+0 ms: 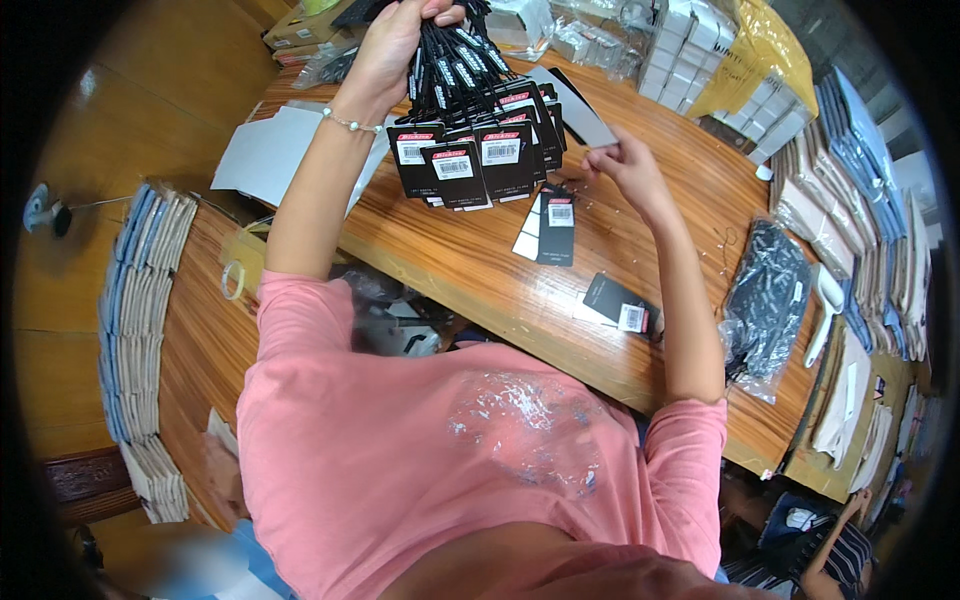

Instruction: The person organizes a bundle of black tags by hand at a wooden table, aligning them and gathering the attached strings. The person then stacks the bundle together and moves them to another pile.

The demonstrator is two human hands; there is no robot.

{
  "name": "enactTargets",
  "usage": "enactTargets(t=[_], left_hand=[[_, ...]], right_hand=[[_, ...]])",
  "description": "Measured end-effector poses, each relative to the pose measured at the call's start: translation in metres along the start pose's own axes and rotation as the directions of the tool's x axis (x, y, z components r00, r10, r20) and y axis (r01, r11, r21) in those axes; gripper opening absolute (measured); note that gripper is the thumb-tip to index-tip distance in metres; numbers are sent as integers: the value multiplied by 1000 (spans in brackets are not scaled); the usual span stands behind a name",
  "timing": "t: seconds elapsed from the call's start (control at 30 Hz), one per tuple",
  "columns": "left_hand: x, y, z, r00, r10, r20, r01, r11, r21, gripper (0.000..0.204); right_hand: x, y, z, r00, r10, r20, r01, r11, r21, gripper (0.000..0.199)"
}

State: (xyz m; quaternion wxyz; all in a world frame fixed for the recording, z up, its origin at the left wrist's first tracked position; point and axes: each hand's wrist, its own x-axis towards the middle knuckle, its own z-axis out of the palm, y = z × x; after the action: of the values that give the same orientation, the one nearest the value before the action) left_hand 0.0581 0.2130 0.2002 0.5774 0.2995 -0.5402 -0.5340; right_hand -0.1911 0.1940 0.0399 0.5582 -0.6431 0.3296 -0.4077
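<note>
Left grip [405, 28]: I am clutching gathered black barcode hangtags [458, 165]. Right grip [628, 168]: pinching one pale-faced card [588, 118]. Below it: loose hangtags [557, 238] are lying, seemingly ungathered.

A head-worn fisheye looks down across the table [625, 235].

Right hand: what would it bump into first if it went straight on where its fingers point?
Past the card it holds, the right hand would probably meet the hanging bunch of black tags first, though depth is unclear here.
</note>
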Motion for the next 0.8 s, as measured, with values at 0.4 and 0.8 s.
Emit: enactTargets(t=[0.4, 0.8], left_hand=[[34, -38, 15, 990, 33, 140, -2, 977, -215, 26], [48, -63, 48, 988, 9, 152, -10, 1000, 3, 19]], right_hand=[[-54, -102, -44, 942, -150, -300, 151, 988, -18, 17], [-26, -179, 0, 938, -343, -51, 326, 923, -206, 14]])
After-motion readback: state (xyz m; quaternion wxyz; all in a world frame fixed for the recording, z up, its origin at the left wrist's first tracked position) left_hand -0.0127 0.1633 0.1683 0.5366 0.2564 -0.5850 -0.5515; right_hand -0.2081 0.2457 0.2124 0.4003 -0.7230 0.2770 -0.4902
